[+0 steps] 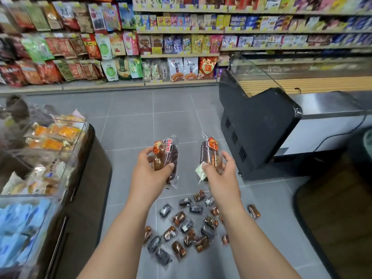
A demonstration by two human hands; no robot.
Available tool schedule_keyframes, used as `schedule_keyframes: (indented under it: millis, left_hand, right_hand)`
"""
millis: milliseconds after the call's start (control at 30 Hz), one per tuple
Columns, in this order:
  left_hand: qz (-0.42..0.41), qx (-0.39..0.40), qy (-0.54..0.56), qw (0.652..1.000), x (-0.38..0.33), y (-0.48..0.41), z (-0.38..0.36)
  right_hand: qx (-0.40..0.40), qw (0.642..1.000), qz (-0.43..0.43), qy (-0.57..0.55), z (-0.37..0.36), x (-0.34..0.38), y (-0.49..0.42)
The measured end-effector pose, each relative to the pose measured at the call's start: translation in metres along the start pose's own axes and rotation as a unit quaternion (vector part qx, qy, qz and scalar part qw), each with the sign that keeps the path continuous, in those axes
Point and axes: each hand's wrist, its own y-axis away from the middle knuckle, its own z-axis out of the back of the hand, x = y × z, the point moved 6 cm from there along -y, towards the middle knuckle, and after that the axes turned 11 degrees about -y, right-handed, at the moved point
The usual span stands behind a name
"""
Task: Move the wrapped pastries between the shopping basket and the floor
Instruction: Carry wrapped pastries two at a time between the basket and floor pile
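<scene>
The head view shows the left hand (150, 170) gripping a clear-wrapped dark brown pastry (166, 156). The right hand (219, 170) grips a second clear-wrapped brown pastry (210, 154). Many small wrapped pastries (189, 228) lie scattered on the grey tiled floor (141, 117) below.

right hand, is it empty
No, the right hand grips a wrapped pastry, held up above the floor.

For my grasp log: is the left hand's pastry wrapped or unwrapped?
Wrapped: the pastry gripped by the left hand sits inside clear printed film, its sealed end protruding below.
</scene>
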Motion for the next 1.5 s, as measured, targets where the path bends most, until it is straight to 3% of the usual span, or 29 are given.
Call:
schedule_keyframes:
  millis: [367,633,967,1500]
  left_hand:
    - [-0.094,0.158,-0.006,0.983,-0.021,0.033,-0.029]
    - [-0.189,0.302,-0.077,0.931,-0.053,0.119,-0.105]
    - [-0.292,0.42,-0.098,0.853,-0.096,0.282,-0.182]
    - [-0.403,0.6,-0.115,0.681,-0.054,0.705,-0.23]
  right_hand:
    - [-0.178,0.983,0.037,-0.007,0.047,-0.009,0.09]
    - [-0.315,0.948,0.026,-0.03,0.13,-0.036,0.167]
    - [-0.499,0.864,0.053,-0.051,0.254,-0.054,0.317]
    - [-0.71,0.698,0.026,-0.088,0.402,-0.145,0.711]
